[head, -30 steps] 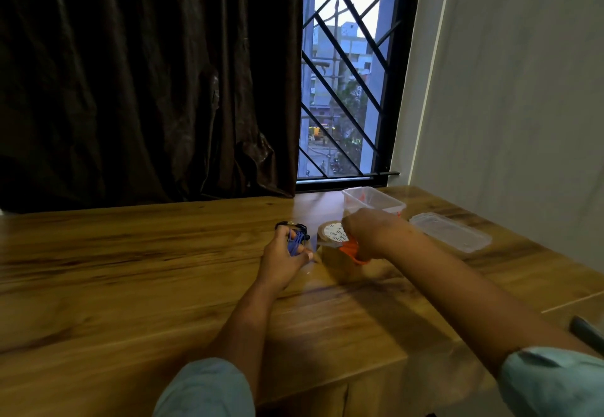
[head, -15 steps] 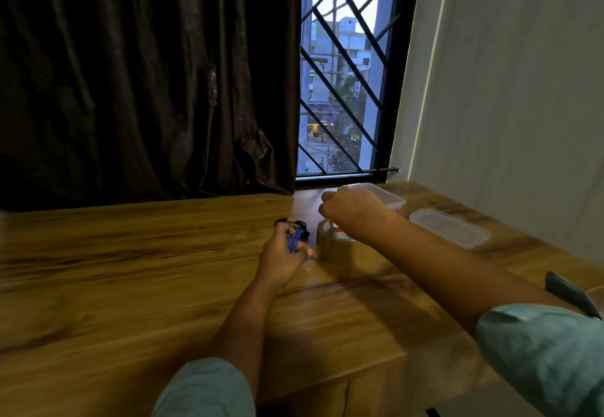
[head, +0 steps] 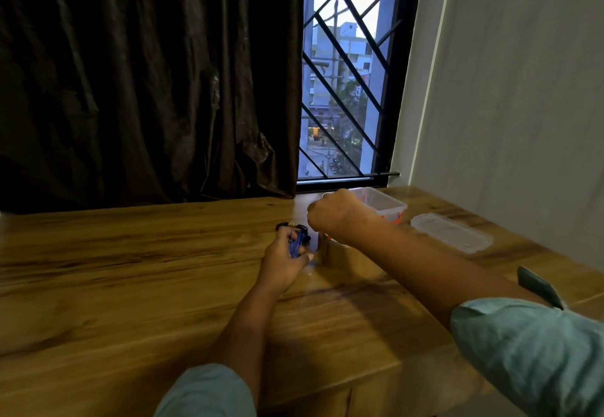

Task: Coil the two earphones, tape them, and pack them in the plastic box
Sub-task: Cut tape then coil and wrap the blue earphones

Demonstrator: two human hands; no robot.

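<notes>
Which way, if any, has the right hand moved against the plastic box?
Yes: the right hand moved up and left, now overlapping the plastic box.

Wooden table, brown, streaked grain. On it: clear plastic box, open, far right corner; lid, flat, just right of box, apart; black earphone, mid-table, partly hidden.

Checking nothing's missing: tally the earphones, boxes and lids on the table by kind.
Earphones: 2 (blue earphone in left hand, black earphone beyond it)
Box: 1
Lid: 1
Total: 4
</notes>
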